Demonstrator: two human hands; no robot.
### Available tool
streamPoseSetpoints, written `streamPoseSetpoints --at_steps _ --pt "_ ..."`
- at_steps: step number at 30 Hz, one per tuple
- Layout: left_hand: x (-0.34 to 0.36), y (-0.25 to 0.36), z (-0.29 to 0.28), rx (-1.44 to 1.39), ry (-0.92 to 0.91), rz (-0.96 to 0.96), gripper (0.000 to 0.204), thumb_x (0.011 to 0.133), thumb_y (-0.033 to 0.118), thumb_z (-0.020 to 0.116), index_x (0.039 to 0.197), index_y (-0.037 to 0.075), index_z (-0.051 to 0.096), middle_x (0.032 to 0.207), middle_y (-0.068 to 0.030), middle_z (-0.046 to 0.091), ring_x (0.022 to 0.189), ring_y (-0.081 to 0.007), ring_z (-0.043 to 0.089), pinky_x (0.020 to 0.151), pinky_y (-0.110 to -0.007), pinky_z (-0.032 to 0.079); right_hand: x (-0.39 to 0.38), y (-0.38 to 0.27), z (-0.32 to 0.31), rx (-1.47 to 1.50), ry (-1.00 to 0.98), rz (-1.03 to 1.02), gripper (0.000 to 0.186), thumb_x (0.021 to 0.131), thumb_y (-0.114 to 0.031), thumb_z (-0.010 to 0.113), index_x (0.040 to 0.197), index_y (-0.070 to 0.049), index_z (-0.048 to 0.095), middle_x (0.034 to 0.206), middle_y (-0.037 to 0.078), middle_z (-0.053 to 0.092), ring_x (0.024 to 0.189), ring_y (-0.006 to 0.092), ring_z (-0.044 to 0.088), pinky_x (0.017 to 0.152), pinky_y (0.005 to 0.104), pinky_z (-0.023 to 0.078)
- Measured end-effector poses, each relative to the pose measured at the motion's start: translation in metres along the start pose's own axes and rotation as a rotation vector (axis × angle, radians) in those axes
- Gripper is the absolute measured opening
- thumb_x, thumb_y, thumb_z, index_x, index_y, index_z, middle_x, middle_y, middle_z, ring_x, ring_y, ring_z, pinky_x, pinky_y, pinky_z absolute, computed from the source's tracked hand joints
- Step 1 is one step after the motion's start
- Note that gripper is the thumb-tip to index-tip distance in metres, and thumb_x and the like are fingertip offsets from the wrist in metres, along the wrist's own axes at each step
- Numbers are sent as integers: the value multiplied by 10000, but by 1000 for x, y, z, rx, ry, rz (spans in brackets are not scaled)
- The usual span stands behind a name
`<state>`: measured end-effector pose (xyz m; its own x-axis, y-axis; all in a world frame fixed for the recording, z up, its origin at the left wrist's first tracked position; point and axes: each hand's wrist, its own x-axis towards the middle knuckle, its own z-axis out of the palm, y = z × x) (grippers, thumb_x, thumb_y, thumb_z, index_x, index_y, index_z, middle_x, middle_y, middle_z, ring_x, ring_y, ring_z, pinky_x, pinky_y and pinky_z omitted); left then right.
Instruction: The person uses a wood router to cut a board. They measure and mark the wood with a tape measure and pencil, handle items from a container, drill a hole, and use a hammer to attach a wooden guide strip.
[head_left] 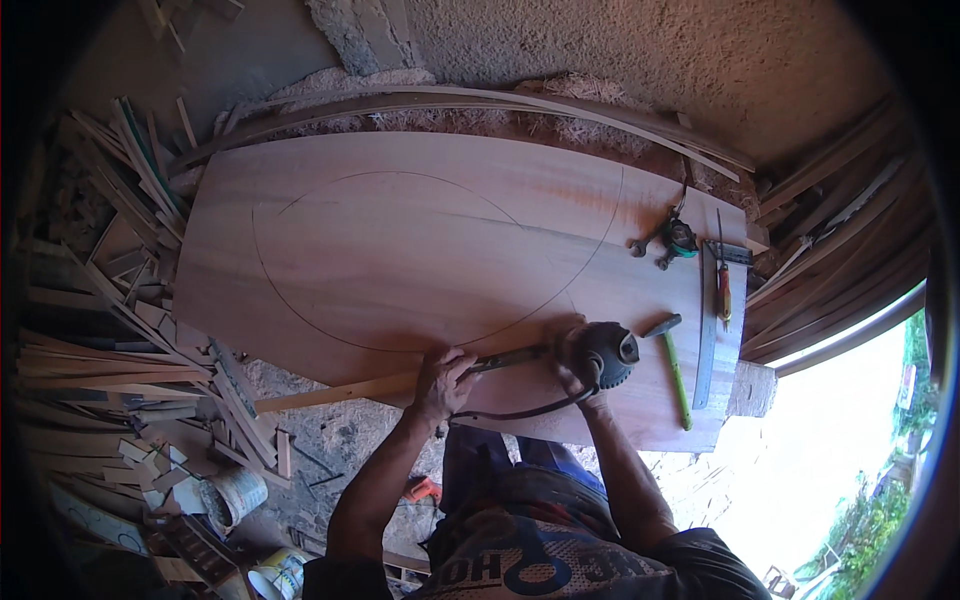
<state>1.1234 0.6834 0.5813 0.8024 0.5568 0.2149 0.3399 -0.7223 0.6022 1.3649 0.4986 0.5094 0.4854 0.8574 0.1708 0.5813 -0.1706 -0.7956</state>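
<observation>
A wide pale wooden board lies in front of me, with curved lines drawn on it. Near its front edge, a dark router with a round, ribbed top rests on the board. My right hand is closed around the router's left side, fingers partly hidden. A long wooden strip with a dark bar along its right part runs left from the router. My left hand grips this strip at the board's front edge. The black cord loops from the router below both hands.
Right on the board lie a green-handled hammer, a metal square, a screwdriver and wrenches beside a teal-and-black piece. Wood offcuts crowd the left. Buckets and an orange tool sit below.
</observation>
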Motion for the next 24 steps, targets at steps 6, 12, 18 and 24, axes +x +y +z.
streamPoseSetpoints --at_steps 6,12,18,24 --pt "-10 10 -11 -24 -6 12 327 717 189 793 1009 80 695 961 -85 638 906 -310 605 857 -451 471 -56 23 17 498 15 278 645 930 -312 622 1486 -85 385 1480 106 449 1421 239 377 1216 421 255" --pt "5 -5 4 -102 33 -109 330 720 171 795 1022 78 700 959 -100 643 897 -320 609 836 -455 477 -11 77 44 414 -63 201 604 925 -363 587 1438 -81 439 1454 139 481 1392 299 404 1189 473 257" --pt "30 -24 14 -91 125 -174 308 734 161 798 1013 76 699 965 -109 645 901 -334 609 809 -453 486 93 47 21 -246 -4 -131 558 817 -416 703 1291 -142 591 1307 92 615 1254 317 538 1094 497 371" --pt "33 -27 9 -108 90 -133 292 732 143 797 993 69 691 966 -108 640 907 -324 612 799 -451 489 102 12 16 455 -8 162 578 822 -328 726 1328 -126 534 1315 76 606 1253 260 542 1115 441 383"
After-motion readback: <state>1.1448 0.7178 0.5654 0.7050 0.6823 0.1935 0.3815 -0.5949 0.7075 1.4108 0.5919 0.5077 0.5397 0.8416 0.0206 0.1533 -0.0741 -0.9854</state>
